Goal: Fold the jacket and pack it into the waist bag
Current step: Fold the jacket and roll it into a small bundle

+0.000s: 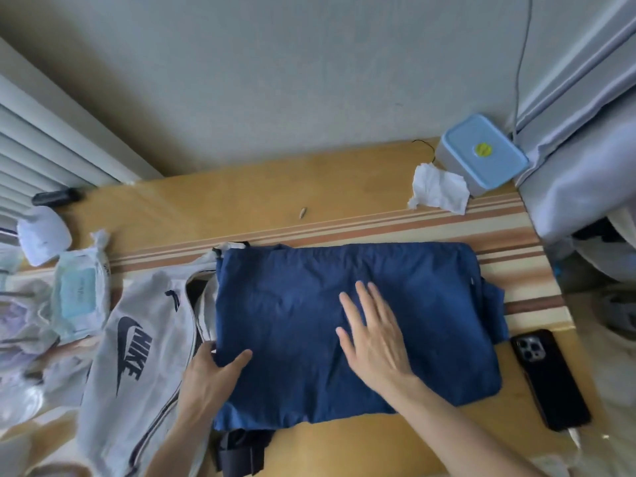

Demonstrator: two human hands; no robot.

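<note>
A blue jacket lies folded into a flat rectangle in the middle of the wooden table. My right hand rests flat on its centre with the fingers spread. My left hand holds the jacket's left edge, thumb on top and fingers tucked under the cloth. Just left of the jacket lies the grey waist bag with a dark logo, its zipper open along the side facing the jacket. A dark strap sticks out below the jacket near the front edge.
A black phone lies face down right of the jacket. A crumpled tissue and a light blue box sit at the back right. A wet-wipes pack and plastic bags crowd the left side. A bed edge borders the right.
</note>
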